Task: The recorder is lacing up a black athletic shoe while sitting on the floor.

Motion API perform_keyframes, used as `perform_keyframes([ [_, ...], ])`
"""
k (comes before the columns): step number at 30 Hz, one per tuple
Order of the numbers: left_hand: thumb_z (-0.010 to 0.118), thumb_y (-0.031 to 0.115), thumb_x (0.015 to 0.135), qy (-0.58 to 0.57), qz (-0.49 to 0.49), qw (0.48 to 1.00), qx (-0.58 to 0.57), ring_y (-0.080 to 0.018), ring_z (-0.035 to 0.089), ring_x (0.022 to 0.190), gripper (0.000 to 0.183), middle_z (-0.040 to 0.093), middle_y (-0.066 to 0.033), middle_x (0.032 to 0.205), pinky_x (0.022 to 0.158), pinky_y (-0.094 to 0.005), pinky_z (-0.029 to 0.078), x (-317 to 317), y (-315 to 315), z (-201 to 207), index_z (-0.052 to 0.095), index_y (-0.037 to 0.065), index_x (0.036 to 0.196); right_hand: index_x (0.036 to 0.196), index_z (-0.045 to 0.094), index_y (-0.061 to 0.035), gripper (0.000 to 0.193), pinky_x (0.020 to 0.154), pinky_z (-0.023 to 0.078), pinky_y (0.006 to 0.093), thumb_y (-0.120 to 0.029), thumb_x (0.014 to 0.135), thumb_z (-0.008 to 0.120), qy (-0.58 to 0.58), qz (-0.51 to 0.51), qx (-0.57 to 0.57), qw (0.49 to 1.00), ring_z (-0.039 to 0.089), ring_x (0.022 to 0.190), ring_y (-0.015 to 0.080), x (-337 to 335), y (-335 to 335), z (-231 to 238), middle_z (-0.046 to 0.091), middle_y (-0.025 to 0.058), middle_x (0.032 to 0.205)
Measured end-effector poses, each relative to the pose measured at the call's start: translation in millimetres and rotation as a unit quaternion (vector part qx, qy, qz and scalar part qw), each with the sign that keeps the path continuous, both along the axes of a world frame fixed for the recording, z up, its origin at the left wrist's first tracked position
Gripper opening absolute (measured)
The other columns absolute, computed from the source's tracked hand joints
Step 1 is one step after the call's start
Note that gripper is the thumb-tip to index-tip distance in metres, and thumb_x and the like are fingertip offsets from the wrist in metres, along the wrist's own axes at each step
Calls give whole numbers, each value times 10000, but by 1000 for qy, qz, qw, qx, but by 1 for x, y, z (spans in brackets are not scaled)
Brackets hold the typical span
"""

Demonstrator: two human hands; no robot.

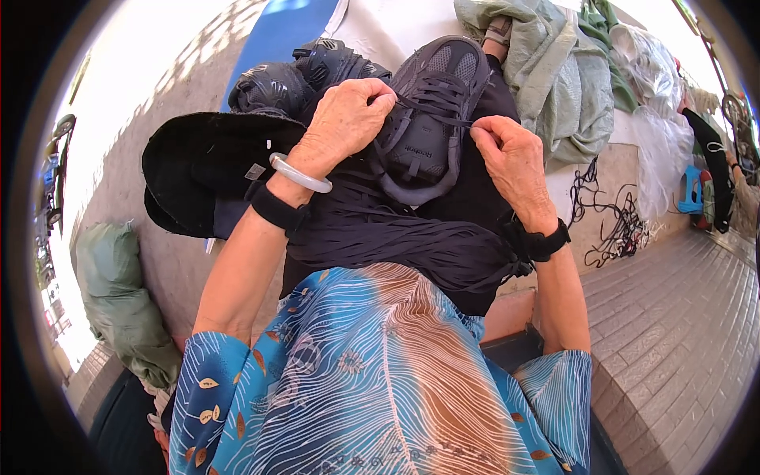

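Note:
A dark grey sneaker [428, 146] rests on my lap, its toe pointing away from me. Black shoelace [437, 93] crosses its tongue in several rows. At the shoe's left side my left hand [348, 113] is closed, thumb and forefinger pinching one end of the lace. On the other side my right hand [511, 158] pinches the lace's other end, which stretches over from the eyelets. A thick bundle of loose black laces [396, 237] lies across my lap, nearer to me than the shoe.
More dark shoes [273, 89] sit at the far left, beside a black cap-like piece [210, 166]. Grey-green sacking [562, 87] lies at the far right. Tangled black cords [613, 222] spread below it. A stuffed green sack [123, 285] stands on the left.

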State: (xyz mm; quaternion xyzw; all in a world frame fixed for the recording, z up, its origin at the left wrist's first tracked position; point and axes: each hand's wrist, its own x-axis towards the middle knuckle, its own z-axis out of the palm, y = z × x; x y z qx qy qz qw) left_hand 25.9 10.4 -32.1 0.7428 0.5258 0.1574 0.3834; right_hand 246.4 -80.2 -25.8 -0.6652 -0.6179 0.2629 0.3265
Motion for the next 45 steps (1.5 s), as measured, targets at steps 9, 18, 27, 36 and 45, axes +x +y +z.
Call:
perform_keyframes([
  [9, 558, 237, 886, -10, -16, 999, -30, -119, 548, 642, 249, 582, -39, 733, 634, -273, 496, 2, 13, -9, 627, -2, 908, 847, 651, -2, 116, 643, 454, 334, -109, 823, 613, 5, -7, -55, 998, 585, 682, 255, 3, 6, -3, 605, 122, 772],
  [18, 574, 256, 900, -37, -32, 997, -58, -92, 548, 790, 235, 582, 12, 822, 691, -279, 507, 0, 19, -12, 626, 27, 905, 819, 624, 11, 130, 651, 453, 358, -117, 824, 603, 15, 31, -52, 998, 573, 685, 291, 6, 14, -2, 585, 138, 747],
  [27, 595, 221, 853, -2, -45, 999, -27, -117, 551, 759, 228, 573, -66, 861, 677, -279, 481, 3, 19, -9, 618, -6, 869, 832, 618, 23, 172, 631, 458, 358, -148, 836, 597, 10, 63, -80, 995, 589, 661, 283, 7, 25, 0, 590, 160, 699],
  [36, 578, 200, 858, -19, -76, 996, 46, -270, 590, 806, 232, 597, -152, 898, 755, -345, 465, 8, 14, -10, 614, -21, 918, 865, 640, 19, 185, 633, 470, 343, -162, 839, 608, 56, 4, -146, 988, 601, 645, 243, -5, 23, -9, 602, 155, 685],
  [45, 574, 143, 863, -2, -49, 995, 87, -321, 590, 901, 160, 611, -162, 946, 809, -351, 466, 10, 10, -14, 617, -8, 892, 960, 585, 9, 291, 677, 490, 408, -245, 840, 659, -141, -47, 32, 988, 604, 730, 353, -18, -2, 6, 546, 164, 870],
])
